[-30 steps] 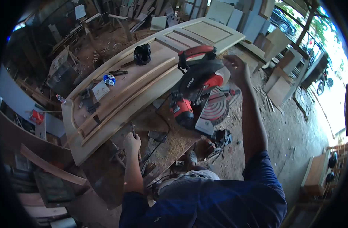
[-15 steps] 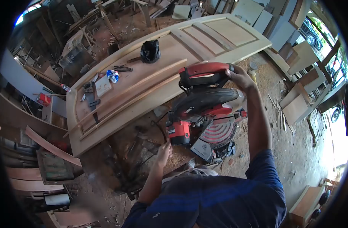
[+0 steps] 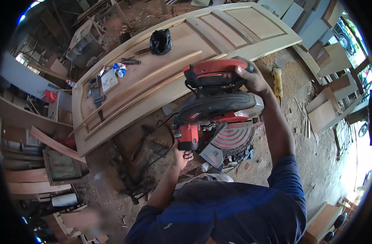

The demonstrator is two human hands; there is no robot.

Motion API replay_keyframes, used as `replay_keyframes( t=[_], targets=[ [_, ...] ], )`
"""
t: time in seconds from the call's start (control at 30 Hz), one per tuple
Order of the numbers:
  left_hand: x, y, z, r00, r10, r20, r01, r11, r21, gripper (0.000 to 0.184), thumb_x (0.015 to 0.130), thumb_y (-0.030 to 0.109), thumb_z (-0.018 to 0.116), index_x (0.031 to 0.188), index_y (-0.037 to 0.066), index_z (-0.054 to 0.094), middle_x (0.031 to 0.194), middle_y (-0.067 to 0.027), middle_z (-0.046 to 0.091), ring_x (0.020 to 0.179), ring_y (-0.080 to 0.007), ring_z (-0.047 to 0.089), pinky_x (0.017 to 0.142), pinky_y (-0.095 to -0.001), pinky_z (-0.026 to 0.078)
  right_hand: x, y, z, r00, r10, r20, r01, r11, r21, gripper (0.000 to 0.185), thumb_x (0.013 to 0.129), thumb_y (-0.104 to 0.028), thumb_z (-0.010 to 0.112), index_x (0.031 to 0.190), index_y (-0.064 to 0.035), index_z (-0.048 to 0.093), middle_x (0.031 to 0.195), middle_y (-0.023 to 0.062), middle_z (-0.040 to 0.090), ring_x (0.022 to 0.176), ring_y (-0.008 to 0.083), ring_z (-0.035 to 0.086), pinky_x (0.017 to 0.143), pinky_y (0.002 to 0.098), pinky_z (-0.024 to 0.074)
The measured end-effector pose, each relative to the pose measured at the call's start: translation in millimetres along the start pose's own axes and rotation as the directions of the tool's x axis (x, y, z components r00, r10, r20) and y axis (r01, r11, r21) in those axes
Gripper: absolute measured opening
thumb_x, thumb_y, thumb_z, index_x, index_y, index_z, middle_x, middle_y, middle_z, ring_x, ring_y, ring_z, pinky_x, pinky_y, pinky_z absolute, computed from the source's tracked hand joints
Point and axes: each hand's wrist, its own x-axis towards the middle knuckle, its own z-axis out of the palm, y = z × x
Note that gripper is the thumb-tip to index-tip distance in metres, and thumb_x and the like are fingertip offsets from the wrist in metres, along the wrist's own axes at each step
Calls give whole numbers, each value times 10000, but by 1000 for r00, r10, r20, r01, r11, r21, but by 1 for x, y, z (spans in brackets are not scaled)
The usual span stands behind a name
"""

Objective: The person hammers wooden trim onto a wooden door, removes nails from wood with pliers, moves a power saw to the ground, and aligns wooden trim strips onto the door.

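Note:
A red and black miter saw (image 3: 218,107) stands in front of me. My right hand (image 3: 253,75) is closed round the right end of its red top handle, the thumb on top. My left hand (image 3: 182,156) is at the underside of the red motor housing (image 3: 188,137), with curled fingers touching it; part of the hand is hidden by the housing. Beyond the saw lies a large wooden door panel (image 3: 153,98), with long thin strips, a black plastic bag (image 3: 160,42), a blue and white packet (image 3: 119,70) and hand tools on it.
A yellow power tool (image 3: 277,81) lies on the ground right of the saw. Boards (image 3: 336,59) lean at the right. Curved wooden pieces (image 3: 56,144) are stacked at the left. A black cable (image 3: 163,152) runs beside the saw, near dark clamps or tools (image 3: 127,171).
My right hand has come down onto the saw's handle and gripped it. My left hand has left a tool at the lower left and moved right to the motor housing. The view has shifted.

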Motion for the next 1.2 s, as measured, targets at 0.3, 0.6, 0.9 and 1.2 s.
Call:
replay_keyframes(
  t=[0.3, 0.6, 0.9, 1.2],
  targets=[
    [-36, -24, -5, 995, 62, 79, -64, 998, 19, 606, 947, 787, 583, 922, 183, 600, 662, 107, 357, 523, -29, 319, 527, -232, 292, -65, -31, 30, 992, -64, -109, 57, 996, -64, 641, 907, -491, 809, 1246, 8, 592, 1084, 81, 701, 981, 147, 670, 897, 296, 518],
    [-143, -72, -11, 960, 57, 273, -82, 993, 81, 531, 995, 681, 596, 988, 152, 638, 667, 96, 357, 550, -31, 324, 521, -233, 259, -243, -46, -17, 983, -179, 35, 172, 974, 148, 743, 1101, -566, 490, 1563, 15, 452, 1511, 182, 570, 1380, 332, 546, 1196, 497, 371],
    [-309, -72, -27, 917, 228, 327, -333, 890, 311, 626, 1005, 613, 619, 1327, 76, 630, 1013, 9, 671, 773, -57, 559, 650, -249, 410, -431, -99, 81, 928, -368, -55, 372, 919, 132, 830, 1063, -631, 490, 1578, 18, 429, 1460, 187, 570, 1380, 352, 531, 1207, 538, 367],
    [-462, -148, -71, 918, 257, 304, -357, 868, 346, 710, 979, 584, 661, 1468, 86, 529, 1203, -13, 645, 925, -73, 609, 754, -275, 510, -522, -141, 203, 878, -477, -29, 478, 874, 93, 905, 1011, -672, 555, 1568, 30, 425, 1346, 176, 617, 1307, 338, 570, 1183, 563, 408]
  ],
)
